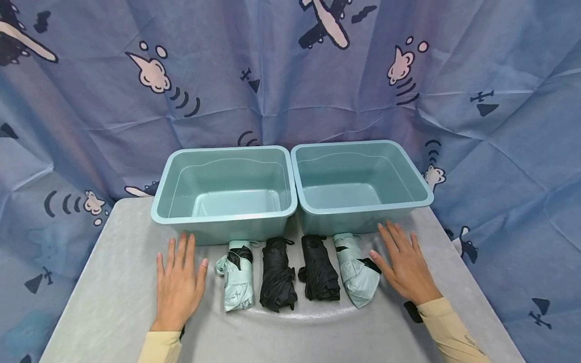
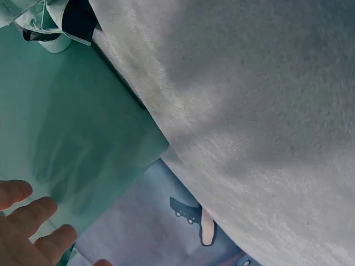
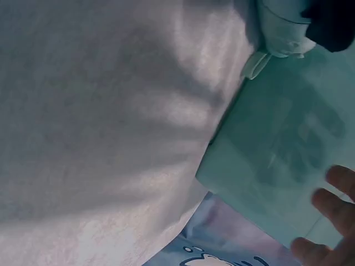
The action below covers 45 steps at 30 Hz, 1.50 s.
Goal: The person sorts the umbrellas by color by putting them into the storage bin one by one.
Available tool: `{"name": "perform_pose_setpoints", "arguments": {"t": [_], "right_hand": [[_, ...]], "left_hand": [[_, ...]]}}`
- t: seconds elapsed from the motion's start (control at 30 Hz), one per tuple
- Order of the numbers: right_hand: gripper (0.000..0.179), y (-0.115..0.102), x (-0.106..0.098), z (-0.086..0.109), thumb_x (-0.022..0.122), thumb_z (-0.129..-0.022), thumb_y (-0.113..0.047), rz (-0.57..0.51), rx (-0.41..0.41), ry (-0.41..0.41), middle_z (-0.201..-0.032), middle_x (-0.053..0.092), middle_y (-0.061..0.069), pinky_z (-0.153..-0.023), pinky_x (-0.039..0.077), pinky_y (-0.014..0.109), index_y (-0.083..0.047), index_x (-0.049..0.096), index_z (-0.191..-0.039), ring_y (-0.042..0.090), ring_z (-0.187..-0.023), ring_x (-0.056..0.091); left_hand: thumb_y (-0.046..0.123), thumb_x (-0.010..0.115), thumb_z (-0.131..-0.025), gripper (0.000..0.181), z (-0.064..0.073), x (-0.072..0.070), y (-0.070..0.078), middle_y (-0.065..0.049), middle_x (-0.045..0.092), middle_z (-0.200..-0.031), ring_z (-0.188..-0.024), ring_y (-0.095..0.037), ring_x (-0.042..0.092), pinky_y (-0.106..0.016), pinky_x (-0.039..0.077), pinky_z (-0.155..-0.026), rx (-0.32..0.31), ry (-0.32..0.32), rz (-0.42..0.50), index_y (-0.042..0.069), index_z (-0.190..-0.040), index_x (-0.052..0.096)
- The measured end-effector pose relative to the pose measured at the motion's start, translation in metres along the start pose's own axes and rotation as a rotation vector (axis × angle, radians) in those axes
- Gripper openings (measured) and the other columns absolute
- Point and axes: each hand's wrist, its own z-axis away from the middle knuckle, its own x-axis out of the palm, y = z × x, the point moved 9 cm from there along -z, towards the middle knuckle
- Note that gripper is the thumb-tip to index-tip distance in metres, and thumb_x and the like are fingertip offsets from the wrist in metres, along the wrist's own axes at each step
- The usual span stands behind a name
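Observation:
Four folded bundles would be several: folded umbrellas lie in a row on the table. At the row's left end is a pale green umbrella (image 1: 239, 277), then a black umbrella (image 1: 277, 275), a second black umbrella (image 1: 320, 269) and another pale green umbrella (image 1: 356, 269). My left hand (image 1: 178, 285) lies palm down with straight fingers, left of the row and holding nothing. On the other side my right hand (image 1: 406, 264) is spread beside the right pale green umbrella, its fingertips near the bin; whether it touches the umbrella I cannot tell.
Behind the umbrellas stand a left green bin (image 1: 222, 220) and a right green bin (image 1: 367, 207), side by side with nothing inside. The pale table (image 1: 113, 282) ends at a patterned blue curtain (image 1: 281, 65) behind them.

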Motion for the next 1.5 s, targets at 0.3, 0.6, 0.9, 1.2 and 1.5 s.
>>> {"name": "perform_pose_setpoints", "arguments": {"t": [0.3,0.6,0.9,1.2,1.5], "right_hand": [[0.057,-0.002,0.004,-0.001,0.064,-0.102,-0.032,-0.240,0.185,-0.146,-0.138,0.054,0.025,-0.096,0.040,0.066,-0.004,0.048,-0.149,0.046,-0.126,0.050],[0.064,-0.006,0.010,-0.003,0.074,-0.095,-0.027,-0.502,0.216,-0.267,-0.140,0.056,0.020,-0.092,0.048,0.061,-0.011,0.047,-0.151,0.042,-0.119,0.058],[0.072,-0.005,0.019,0.000,0.077,-0.093,-0.029,-0.601,0.225,-0.374,-0.151,0.045,0.019,-0.093,0.046,0.064,-0.012,0.043,-0.154,0.049,-0.123,0.053],[0.077,-0.002,0.029,0.005,0.078,-0.091,-0.031,-0.646,0.255,-0.446,-0.153,0.043,0.022,-0.093,0.047,0.061,-0.016,0.041,-0.156,0.049,-0.124,0.052],[0.080,-0.002,0.033,0.009,0.079,-0.090,-0.030,-0.671,0.244,-0.472,-0.154,0.041,0.021,-0.091,0.049,0.055,-0.016,0.039,-0.157,0.047,-0.125,0.051]], "left_hand": [[0.015,0.063,-0.100,0.049,-0.003,-0.012,-0.016,-0.028,0.052,-0.141,-0.133,-0.048,0.044,-0.063,0.029,-0.108,-0.118,0.021,0.219,-0.006,-0.143,0.051],[0.013,0.060,-0.102,0.039,-0.014,-0.037,-0.064,-0.022,0.062,-0.131,-0.122,-0.037,0.056,-0.046,0.042,-0.098,-0.363,0.112,0.382,-0.003,-0.138,0.058],[0.027,0.044,-0.110,0.048,-0.063,-0.053,-0.096,-0.017,0.053,-0.146,-0.122,-0.011,0.054,-0.021,0.043,-0.100,-0.514,0.134,0.661,0.013,-0.156,0.042],[0.035,0.034,-0.111,0.056,-0.112,-0.035,-0.087,-0.017,0.025,-0.164,-0.148,-0.035,0.026,-0.052,0.025,-0.117,-0.400,-0.116,0.752,0.020,-0.164,0.020],[0.031,0.035,-0.112,0.057,-0.120,-0.016,-0.087,-0.009,0.009,-0.169,-0.154,-0.024,0.005,-0.044,0.005,-0.123,-0.415,-0.153,0.933,0.014,-0.164,0.017]]}}
